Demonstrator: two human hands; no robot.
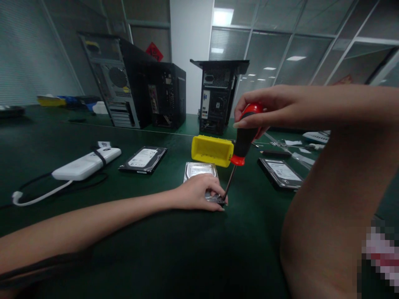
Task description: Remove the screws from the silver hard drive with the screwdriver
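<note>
A silver hard drive [200,168] lies on the green table, partly covered by my left hand [199,191]. The fingers of that hand are closed around the drive's near end and hold it down. My right hand [262,108] grips a red and black screwdriver [245,139] by its handle from above. The screwdriver is tilted slightly, and its shaft runs down to the drive's near right corner, beside my left fingertips. Whether the tip sits in a screw is hidden. Just behind the drive stands a yellow plastic bin [212,150].
Another hard drive [144,160] lies to the left, and one more hard drive [280,173] to the right. A white power strip [87,164] with cables is at far left. Behind stand a large computer case [120,79], a black case [170,93] and another computer tower [216,97].
</note>
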